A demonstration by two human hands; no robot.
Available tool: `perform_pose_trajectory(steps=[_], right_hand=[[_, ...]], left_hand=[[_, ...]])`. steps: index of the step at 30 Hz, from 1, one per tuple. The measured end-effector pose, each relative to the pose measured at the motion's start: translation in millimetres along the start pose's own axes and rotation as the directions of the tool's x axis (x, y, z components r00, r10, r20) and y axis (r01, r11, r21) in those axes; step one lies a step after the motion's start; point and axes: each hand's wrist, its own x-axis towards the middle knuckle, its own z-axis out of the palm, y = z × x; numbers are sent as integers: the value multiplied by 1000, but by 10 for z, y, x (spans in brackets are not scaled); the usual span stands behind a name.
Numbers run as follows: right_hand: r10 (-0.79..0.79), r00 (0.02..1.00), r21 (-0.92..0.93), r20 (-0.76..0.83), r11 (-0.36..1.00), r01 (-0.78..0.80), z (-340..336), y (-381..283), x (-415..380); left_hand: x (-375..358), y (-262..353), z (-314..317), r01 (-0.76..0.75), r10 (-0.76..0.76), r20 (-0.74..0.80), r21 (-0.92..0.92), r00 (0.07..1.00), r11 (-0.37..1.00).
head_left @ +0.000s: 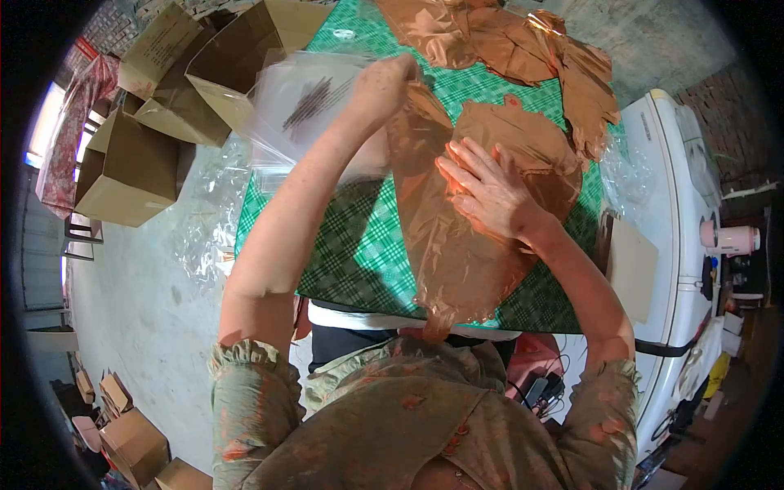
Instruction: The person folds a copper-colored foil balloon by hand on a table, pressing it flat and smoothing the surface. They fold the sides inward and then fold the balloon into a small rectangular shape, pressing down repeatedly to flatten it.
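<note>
Spread over the green checked table (359, 269) is a flat, crinkled copper-coloured film sheet (457, 253), shaped like a deflated foil balloon. Its narrow lower end hangs over the near edge of the table. My left hand (384, 91) is closed at the film's upper left edge, fingertips partly hidden. My right hand (490, 188) lies open and flat on the middle of the film, fingers pointing up and left. Beside my left forearm is a stack of clear plastic bags (318, 106) with dark printed lines.
More copper-coloured film pieces (514, 49) lie along the far right of the table. Open cardboard boxes (131, 167) stand at the left, with loose clear plastic (208, 212) near them. A white appliance (657, 163) and a cardboard piece (633, 269) are close on the right.
</note>
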Motion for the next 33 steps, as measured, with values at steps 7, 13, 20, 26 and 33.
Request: perform_pose_trajectory(steps=[7,13,20,26,33], right_hand=[[32,999,90,17,995,-33,-144,-18,-1],[44,995,226,90,972,-64,-421,-304,-180],[66,995,317,79,944,-88,-719,-805,-710],[143,984,321,102,932,-169,-765,-1139,-1226],[247,957,266,154,922,-281,-790,-1376,-1337]], left_hand=[[-62,-7,-28,54,-58,-30,-124,998,991],[-197,-116,-201,280,-232,214,-231,949,932],[-669,438,-623,397,-327,270,-267,906,878],[-902,411,-259,310,-257,218,-263,942,913],[-1009,439,-253,235,-175,184,-391,967,890]])
